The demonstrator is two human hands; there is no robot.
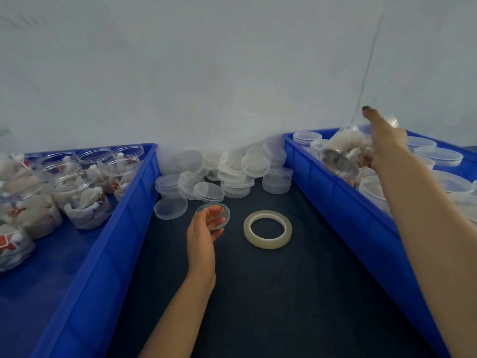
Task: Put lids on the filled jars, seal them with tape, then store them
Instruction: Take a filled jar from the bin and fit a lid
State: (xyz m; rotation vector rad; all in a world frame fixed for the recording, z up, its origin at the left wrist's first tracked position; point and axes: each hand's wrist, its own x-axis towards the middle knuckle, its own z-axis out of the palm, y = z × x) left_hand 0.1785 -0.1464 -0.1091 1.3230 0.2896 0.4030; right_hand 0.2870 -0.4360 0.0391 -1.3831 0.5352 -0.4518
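My left hand (202, 235) holds a clear round lid (215, 215) by its rim, just above the dark table. My right hand (384, 140) reaches over the right blue crate (343, 202) and grips a filled clear jar (343, 156), tilted on its side with its base toward me. A roll of clear tape (267, 228) lies flat on the table between my hands. Loose clear lids (232, 169) are heaped at the back of the table. Open filled jars (82, 200) stand in the left blue crate (103, 244).
The right crate holds several lidded jars (438, 155). A pale wall rises right behind the lid heap. The two crates flank a strip of dark table surface (284, 293) where the tape lies.
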